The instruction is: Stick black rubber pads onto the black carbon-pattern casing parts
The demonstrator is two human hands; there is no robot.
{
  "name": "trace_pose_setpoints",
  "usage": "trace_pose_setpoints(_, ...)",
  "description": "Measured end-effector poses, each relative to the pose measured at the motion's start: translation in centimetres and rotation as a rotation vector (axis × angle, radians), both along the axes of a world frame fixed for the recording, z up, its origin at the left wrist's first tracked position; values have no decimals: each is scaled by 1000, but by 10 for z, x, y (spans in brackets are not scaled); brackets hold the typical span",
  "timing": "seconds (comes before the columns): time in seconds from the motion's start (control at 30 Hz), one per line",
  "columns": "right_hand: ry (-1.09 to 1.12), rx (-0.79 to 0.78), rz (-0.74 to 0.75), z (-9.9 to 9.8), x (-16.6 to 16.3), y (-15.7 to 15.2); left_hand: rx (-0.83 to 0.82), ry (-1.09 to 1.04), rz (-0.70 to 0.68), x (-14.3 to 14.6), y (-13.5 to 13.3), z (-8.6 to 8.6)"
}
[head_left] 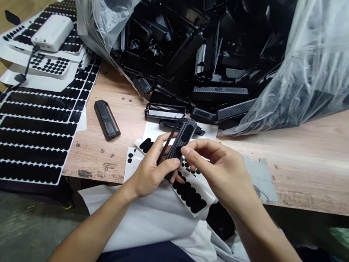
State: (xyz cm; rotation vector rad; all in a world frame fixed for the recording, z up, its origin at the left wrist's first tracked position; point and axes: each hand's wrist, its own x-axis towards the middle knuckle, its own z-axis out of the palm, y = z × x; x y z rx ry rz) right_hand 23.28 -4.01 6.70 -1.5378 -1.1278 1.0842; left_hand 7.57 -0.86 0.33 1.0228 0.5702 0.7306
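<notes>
My left hand (152, 169) is wrapped round a black plastic casing (184, 136) with a carbon-fibre-like pattern and a slim open frame along one side. The casing is tilted, its far end pointing away from me. A smooth dark oval lies on its upper face. My right hand (214, 161) pinches thumb and forefinger at the casing's face, over a small dark patch that looks like a black sticker (176, 150). Below both hands, a white sheet of black stickers (191, 197) hangs over the table's front edge, partly hidden by my left hand.
A clear plastic bag (302, 89) full of similar black casings (219, 92) lies open at the back. One loose casing (107, 119) rests to the left. Farther left are sticker sheets (28, 144) and a white power bank (52, 32) with a cable.
</notes>
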Motion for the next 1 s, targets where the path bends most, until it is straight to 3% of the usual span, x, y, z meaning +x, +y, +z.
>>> trace_pose_setpoints(0.3,2,-19,2,1,-2,0,-9,-16,8,0,0,2)
trace_pose_setpoints(1.0,-327,64,38,4,1,2,-34,8,48,0,-1,6)
